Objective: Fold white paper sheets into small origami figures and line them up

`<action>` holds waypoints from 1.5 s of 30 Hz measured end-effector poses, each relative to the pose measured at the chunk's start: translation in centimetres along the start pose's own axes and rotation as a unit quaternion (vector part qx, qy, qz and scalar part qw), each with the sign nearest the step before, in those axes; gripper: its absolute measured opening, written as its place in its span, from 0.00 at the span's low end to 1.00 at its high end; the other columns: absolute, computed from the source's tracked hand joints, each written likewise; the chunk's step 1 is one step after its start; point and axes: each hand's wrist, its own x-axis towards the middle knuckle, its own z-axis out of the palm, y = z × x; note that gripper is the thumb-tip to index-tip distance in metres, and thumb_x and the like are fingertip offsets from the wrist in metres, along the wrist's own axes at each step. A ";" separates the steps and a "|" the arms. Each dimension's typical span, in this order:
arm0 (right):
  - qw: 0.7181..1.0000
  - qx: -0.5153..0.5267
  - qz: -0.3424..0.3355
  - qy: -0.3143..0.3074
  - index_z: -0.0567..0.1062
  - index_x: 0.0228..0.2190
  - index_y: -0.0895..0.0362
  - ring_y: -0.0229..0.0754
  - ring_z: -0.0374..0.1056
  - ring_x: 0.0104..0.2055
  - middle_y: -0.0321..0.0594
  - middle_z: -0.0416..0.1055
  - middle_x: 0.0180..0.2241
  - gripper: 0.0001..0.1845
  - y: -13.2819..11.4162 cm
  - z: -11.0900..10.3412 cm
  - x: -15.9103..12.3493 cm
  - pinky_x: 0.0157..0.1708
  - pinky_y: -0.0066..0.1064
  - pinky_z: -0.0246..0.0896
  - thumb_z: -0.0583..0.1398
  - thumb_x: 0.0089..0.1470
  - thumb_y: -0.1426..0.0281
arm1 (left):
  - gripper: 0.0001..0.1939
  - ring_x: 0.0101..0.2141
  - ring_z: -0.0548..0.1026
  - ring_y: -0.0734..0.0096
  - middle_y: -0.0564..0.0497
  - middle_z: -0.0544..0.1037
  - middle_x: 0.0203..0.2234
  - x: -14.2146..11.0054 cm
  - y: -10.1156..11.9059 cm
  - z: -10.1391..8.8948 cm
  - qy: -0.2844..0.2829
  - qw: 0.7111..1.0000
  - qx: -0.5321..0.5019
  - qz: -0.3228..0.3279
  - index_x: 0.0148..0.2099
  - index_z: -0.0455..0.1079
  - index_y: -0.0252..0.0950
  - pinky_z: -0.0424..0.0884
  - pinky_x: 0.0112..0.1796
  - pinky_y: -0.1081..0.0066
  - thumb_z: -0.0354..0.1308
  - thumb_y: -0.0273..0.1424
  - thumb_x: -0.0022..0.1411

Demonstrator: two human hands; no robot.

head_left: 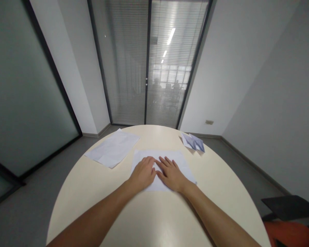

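Note:
A white sheet of paper [159, 187] lies on the table in front of me, with both hands resting on it. My left hand [143, 172] is on the left half of the sheet, fingers bent and close together, with the thumb a little apart from them. To its right, my right hand [171, 175] lies palm down with its fingers spread. The fingertips of the two hands almost meet near the middle of the paper. Neither hand visibly grips anything, and what lies directly beneath the palms is hidden.
Other white paper [113, 147] lies at the table's far left. A folded, creased piece of paper [193, 142] stands partly raised near the far right edge. The round cream table [154, 219] has a chair [290, 207] with a red seat at its right.

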 end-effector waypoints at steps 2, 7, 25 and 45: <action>1.000 0.001 -0.021 0.003 0.56 0.68 0.51 0.53 0.38 0.73 0.43 0.47 0.71 0.32 -0.1 -0.1 0.0 0.68 0.54 0.35 0.50 0.66 0.58 | 0.27 0.67 0.56 0.54 0.39 0.58 0.68 0.0 -0.5 0.8 -0.038 0.999 0.022 0.000 0.68 0.57 0.32 0.56 0.63 0.53 0.46 0.30 0.68; 1.000 -0.003 -0.002 0.004 0.55 0.68 0.53 0.51 0.37 0.73 0.43 0.45 0.71 0.33 0.9 0.0 0.3 0.69 0.49 0.34 0.46 0.67 0.55 | 0.30 0.70 0.43 0.45 0.39 0.47 0.71 -0.2 -1.4 0.8 -0.128 0.990 0.059 -0.009 0.72 0.48 0.35 0.46 0.64 0.39 0.41 0.38 0.72; 1.000 0.001 -0.007 0.010 0.56 0.68 0.51 0.51 0.37 0.73 0.41 0.45 0.71 0.36 2.5 -0.4 0.9 0.69 0.49 0.34 0.49 0.65 0.49 | 0.27 0.66 0.56 0.48 0.39 0.60 0.67 0.7 -2.3 1.1 -0.030 0.998 0.046 -0.007 0.66 0.61 0.35 0.53 0.63 0.47 0.47 0.41 0.71; 0.999 0.011 0.006 0.047 0.63 0.64 0.55 0.47 0.44 0.72 0.44 0.52 0.69 0.30 0.9 -0.1 0.6 0.67 0.47 0.41 0.37 0.71 0.61 | 0.26 0.59 0.65 0.53 0.40 0.70 0.58 -0.2 -0.7 -0.8 -0.080 0.964 -0.005 0.252 0.61 0.65 0.37 0.58 0.62 0.55 0.58 0.41 0.64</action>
